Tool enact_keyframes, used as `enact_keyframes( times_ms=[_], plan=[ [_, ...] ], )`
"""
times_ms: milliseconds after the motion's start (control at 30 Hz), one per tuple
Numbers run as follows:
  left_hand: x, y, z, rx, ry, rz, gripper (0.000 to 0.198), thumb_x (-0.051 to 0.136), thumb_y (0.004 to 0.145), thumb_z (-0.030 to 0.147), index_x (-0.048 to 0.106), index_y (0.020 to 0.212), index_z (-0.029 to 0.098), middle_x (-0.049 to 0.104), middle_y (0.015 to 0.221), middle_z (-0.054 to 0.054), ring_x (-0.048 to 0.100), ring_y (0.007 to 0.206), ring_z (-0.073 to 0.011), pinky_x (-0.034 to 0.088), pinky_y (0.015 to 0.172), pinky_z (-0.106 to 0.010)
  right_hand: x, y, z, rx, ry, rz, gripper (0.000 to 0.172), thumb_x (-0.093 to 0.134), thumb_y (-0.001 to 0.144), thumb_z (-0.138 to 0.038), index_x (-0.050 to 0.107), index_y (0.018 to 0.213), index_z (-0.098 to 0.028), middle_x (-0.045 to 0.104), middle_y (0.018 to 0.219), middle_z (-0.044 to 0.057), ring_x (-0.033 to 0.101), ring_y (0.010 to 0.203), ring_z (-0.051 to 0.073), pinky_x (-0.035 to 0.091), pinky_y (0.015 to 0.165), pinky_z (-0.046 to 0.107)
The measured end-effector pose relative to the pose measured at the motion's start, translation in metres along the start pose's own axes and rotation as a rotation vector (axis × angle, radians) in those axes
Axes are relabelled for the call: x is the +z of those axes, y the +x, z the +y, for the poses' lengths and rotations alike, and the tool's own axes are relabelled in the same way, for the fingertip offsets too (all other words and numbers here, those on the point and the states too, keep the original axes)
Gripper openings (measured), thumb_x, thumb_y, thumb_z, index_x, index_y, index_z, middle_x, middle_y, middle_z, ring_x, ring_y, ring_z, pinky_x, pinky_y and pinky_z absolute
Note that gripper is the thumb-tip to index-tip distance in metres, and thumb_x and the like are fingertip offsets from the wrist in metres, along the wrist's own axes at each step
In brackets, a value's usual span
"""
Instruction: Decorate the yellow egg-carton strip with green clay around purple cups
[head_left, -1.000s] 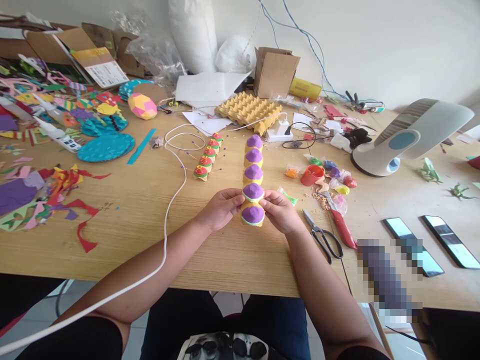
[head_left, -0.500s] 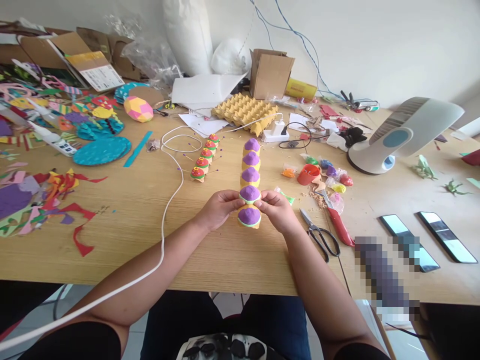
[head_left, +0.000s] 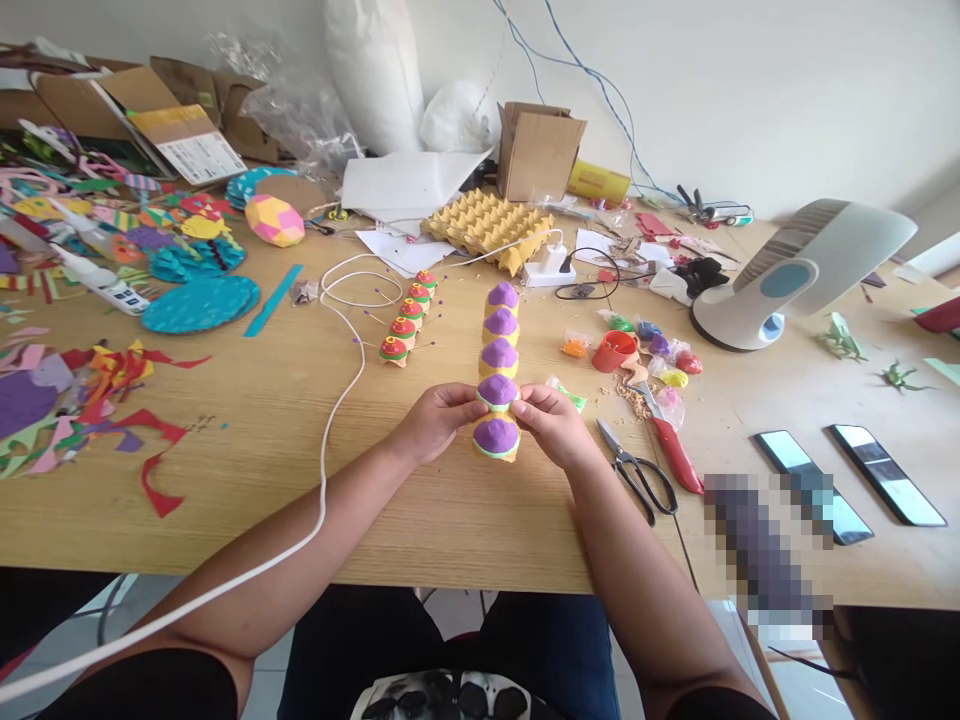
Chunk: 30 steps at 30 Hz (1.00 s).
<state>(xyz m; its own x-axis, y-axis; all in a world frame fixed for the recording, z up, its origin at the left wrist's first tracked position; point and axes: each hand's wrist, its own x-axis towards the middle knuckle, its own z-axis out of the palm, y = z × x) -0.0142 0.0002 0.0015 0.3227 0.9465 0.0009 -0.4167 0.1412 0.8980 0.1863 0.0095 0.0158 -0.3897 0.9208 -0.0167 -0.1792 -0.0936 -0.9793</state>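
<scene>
Purple-domed strip (head_left: 498,355); left hand (head_left: 437,423) and right hand (head_left: 556,424) pinch opposite sides.

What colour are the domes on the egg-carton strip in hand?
Purple domes on a yellow egg-carton strip; best seen in the head view.

The yellow egg-carton strip (head_left: 499,356) bears 5 bumps in 1 row, all capped purple, the nearest 2 edged pale green; it runs near to far, pinched from both sides.
</scene>
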Motion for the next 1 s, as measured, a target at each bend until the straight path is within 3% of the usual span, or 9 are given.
enact_keyframes(
  times_ms=[100, 233, 500, 667, 733, 833, 933, 1000],
  plan=[
    [-0.001, 0.000, 0.000, -0.002, 0.019, -0.007, 0.023, 0.083, 0.074, 0.034, 0.081, 0.089, 0.017, 0.078, 0.093, -0.007, 0.068, 0.088, -0.0201, 0.050, 0.084, -0.032, -0.002, -0.002, -0.009, -0.041, -0.223, -0.015, 0.036, 0.081, 0.073, -0.052, 0.072, 0.082, -0.019, 0.067, 0.079, 0.002, 0.057, 0.072, 0.015, 0.046, 0.069, 0.028],
    [-0.004, 0.001, -0.002, 0.001, 0.098, -0.021, 0.023, 0.082, 0.076, 0.036, 0.080, 0.087, 0.016, 0.077, 0.090, -0.007, 0.067, 0.086, -0.0194, 0.049, 0.084, -0.032, -0.004, -0.005, -0.020, -0.067, -0.490, 0.003, 0.041, 0.075, 0.077, -0.057, 0.074, 0.078, -0.016, 0.060, 0.069, 0.002, 0.048, 0.062, 0.012, 0.035, 0.056, 0.026],
    [-0.008, 0.002, -0.004, 0.019, 0.275, -0.074, 0.024, 0.078, 0.080, 0.038, 0.079, 0.085, 0.015, 0.073, 0.081, -0.007, 0.067, 0.085, -0.0215, 0.050, 0.082, -0.033, -0.006, -0.007, -0.021, -0.057, -0.682, 0.017, 0.044, 0.074, 0.076, -0.059, 0.074, 0.074, -0.015, 0.045, 0.058, -0.002, 0.031, 0.053, 0.009, 0.021, 0.049, 0.027],
    [-0.005, 0.002, -0.004, -0.015, 0.123, -0.011, 0.026, 0.083, 0.073, 0.038, 0.080, 0.086, 0.015, 0.075, 0.083, -0.007, 0.068, 0.083, -0.0206, 0.051, 0.080, -0.032, -0.006, -0.005, -0.020, -0.083, -0.651, 0.033, 0.043, 0.068, 0.082, -0.058, 0.072, 0.075, -0.015, 0.056, 0.065, 0.001, 0.043, 0.058, 0.011, 0.029, 0.052, 0.026],
    [-0.002, 0.002, -0.002, -0.035, 0.007, 0.025, 0.027, 0.086, 0.070, 0.036, 0.079, 0.084, 0.015, 0.076, 0.085, -0.007, 0.068, 0.081, -0.0196, 0.052, 0.079, -0.032, -0.008, -0.003, -0.020, -0.102, -0.664, 0.098, 0.042, 0.060, 0.089, -0.055, 0.070, 0.076, -0.016, 0.061, 0.069, 0.002, 0.049, 0.062, 0.013, 0.034, 0.057, 0.027],
    [-0.001, 0.004, 0.004, -0.031, -0.132, 0.082, 0.029, 0.088, 0.067, 0.038, 0.078, 0.081, 0.015, 0.075, 0.082, -0.006, 0.068, 0.076, -0.0174, 0.053, 0.075, -0.031, -0.013, -0.001, -0.021, -0.117, -0.838, 0.182, 0.030, 0.059, 0.092, -0.041, 0.068, 0.077, -0.018, 0.063, 0.072, 0.002, 0.052, 0.066, 0.015, 0.037, 0.061, 0.027],
    [-0.003, 0.006, 0.009, -0.002, -0.228, 0.092, 0.031, 0.086, 0.070, 0.042, 0.077, 0.083, 0.015, 0.075, 0.085, -0.005, 0.067, 0.077, -0.0160, 0.054, 0.073, -0.028, -0.016, -0.002, -0.021, -0.117, -1.058, 0.053, 0.008, 0.066, 0.087, -0.027, 0.069, 0.084, -0.019, 0.066, 0.087, 0.003, 0.057, 0.078, 0.016, 0.041, 0.070, 0.028],
    [-0.005, 0.007, 0.010, 0.008, -0.260, 0.080, 0.030, 0.084, 0.072, 0.042, 0.076, 0.083, 0.015, 0.074, 0.084, -0.005, 0.067, 0.076, -0.0152, 0.054, 0.072, -0.028, -0.015, -0.003, -0.019, -0.085, -1.170, -0.037, 0.005, 0.069, 0.084, -0.022, 0.069, 0.090, -0.020, 0.065, 0.097, 0.005, 0.060, 0.086, 0.018, 0.043, 0.077, 0.030]
  ],
)
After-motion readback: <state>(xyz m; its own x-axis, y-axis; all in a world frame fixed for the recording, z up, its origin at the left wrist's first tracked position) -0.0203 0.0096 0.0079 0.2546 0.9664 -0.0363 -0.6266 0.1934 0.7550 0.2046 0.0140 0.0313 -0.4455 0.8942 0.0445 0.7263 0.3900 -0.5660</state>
